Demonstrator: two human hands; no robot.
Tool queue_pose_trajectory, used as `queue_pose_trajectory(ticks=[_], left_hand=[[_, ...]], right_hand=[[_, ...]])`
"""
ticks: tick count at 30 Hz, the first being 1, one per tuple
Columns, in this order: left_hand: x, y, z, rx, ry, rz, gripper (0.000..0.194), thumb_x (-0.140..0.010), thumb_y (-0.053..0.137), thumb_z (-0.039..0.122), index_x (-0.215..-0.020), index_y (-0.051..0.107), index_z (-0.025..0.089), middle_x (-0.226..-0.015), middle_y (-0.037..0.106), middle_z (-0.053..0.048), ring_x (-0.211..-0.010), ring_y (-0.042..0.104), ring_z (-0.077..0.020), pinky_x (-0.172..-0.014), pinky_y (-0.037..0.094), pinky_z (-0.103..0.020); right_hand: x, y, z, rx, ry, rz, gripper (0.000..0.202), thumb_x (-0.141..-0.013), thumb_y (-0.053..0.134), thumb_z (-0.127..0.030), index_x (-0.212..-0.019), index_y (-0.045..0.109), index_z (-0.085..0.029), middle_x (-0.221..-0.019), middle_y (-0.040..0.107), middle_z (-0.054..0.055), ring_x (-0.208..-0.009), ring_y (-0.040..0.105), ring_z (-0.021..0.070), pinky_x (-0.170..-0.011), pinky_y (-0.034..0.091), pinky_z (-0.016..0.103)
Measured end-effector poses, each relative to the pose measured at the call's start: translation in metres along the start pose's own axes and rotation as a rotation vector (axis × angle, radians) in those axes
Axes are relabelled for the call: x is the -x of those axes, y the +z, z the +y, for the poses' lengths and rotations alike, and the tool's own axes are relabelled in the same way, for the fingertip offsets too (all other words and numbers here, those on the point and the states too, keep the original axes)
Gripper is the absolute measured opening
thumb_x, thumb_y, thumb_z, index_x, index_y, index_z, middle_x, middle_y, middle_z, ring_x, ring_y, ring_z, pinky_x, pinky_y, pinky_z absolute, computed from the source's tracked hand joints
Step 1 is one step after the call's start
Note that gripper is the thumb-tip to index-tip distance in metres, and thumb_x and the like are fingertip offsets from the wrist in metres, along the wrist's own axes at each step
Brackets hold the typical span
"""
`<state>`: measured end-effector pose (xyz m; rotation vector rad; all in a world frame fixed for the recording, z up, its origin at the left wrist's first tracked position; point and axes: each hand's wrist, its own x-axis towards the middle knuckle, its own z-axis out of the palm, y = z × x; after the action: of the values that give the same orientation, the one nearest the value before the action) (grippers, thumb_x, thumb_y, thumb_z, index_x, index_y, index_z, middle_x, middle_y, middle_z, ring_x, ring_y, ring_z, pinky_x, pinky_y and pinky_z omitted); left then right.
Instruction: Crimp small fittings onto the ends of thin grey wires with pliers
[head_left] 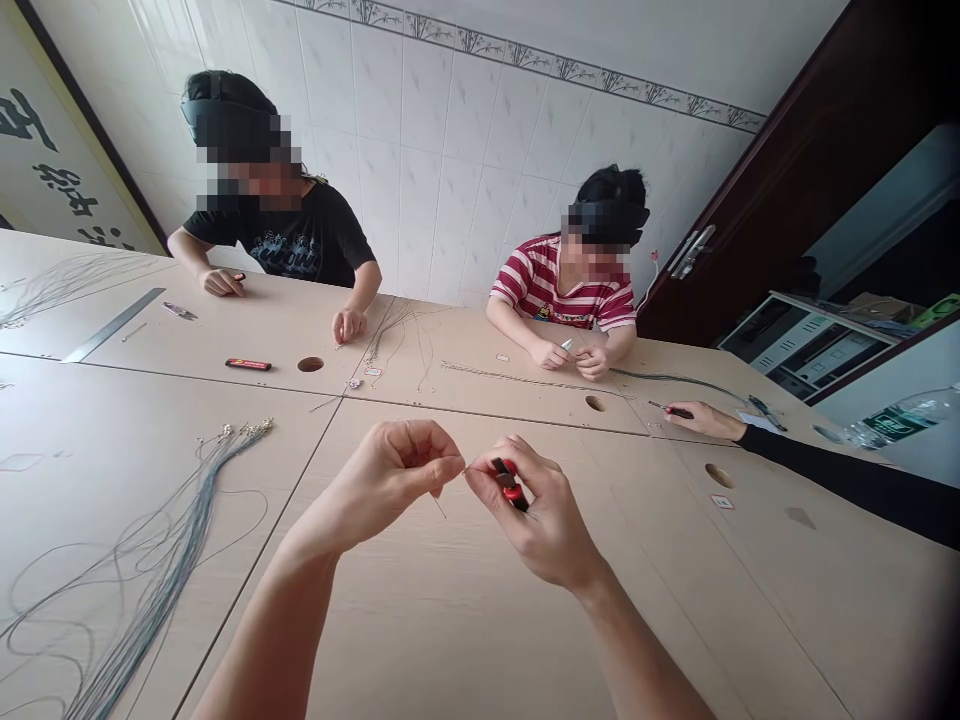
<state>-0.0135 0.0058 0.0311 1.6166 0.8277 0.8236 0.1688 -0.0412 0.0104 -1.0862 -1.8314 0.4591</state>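
My left hand (394, 470) pinches the end of a thin grey cord (439, 505) between thumb and fingers, above the light wooden table (450, 620). My right hand (536, 505) grips small red-handled pliers (508, 482), whose tip meets the cord end right at my left fingertips. Both hands hover close together over the table's middle. A short length of cord hangs down below the left fingers.
A bundle of grey cords (161, 560) with metal ends lies at the left. Two people sit across the table working with cords; a third person's black-sleeved hand (709, 418) reaches in from the right. A metal ruler (112, 325), a red lighter (247, 364) and a water bottle (896, 420) lie about.
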Motion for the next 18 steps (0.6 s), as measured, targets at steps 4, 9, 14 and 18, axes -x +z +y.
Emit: queue_pose_trajectory(ticks=[4, 9, 14, 18], left_hand=[[0.003, 0.0, 0.0, -0.007, -0.047, -0.073, 0.018, -0.083, 0.062, 0.027, -0.069, 0.063, 0.015, -0.058, 0.05, 0.002, -0.054, 0.038, -0.0091, -0.049, 0.033, -0.019], [0.002, 0.0, -0.002, 0.017, -0.052, -0.135, 0.019, -0.084, 0.061, 0.028, -0.069, 0.061, 0.016, -0.059, 0.05, 0.002, -0.053, 0.039, -0.0095, -0.048, 0.034, -0.019], [0.002, -0.003, 0.0, 0.001, -0.062, -0.113, 0.019, -0.083, 0.061, 0.029, -0.069, 0.062, 0.016, -0.058, 0.05, 0.002, -0.051, 0.036, -0.0083, -0.046, 0.031, -0.018], [0.005, -0.008, 0.004, -0.004, -0.075, -0.077, 0.021, -0.081, 0.062, 0.031, -0.066, 0.061, 0.016, -0.055, 0.048, 0.003, -0.051, 0.035, -0.0085, -0.047, 0.03, -0.019]], right_hand=[[0.0, -0.003, -0.003, -0.038, 0.079, -0.04, 0.019, -0.092, 0.053, -0.021, -0.074, 0.049, -0.022, -0.067, 0.047, -0.002, -0.067, 0.045, 0.0133, -0.06, 0.039, 0.026], [-0.003, -0.002, -0.004, -0.034, 0.125, -0.058, 0.018, -0.094, 0.05, -0.026, -0.077, 0.047, -0.022, -0.071, 0.048, -0.001, -0.068, 0.048, 0.0134, -0.059, 0.04, 0.025], [-0.001, -0.001, 0.004, 0.038, 0.08, 0.004, 0.013, -0.095, 0.049, -0.025, -0.082, 0.05, -0.022, -0.075, 0.053, 0.0, -0.067, 0.049, 0.0138, -0.061, 0.041, 0.027], [0.002, -0.005, 0.016, 0.306, -0.141, 0.041, 0.009, -0.091, 0.05, -0.013, -0.091, 0.054, -0.021, -0.077, 0.058, 0.002, -0.073, 0.046, 0.0171, -0.072, 0.04, 0.032]])
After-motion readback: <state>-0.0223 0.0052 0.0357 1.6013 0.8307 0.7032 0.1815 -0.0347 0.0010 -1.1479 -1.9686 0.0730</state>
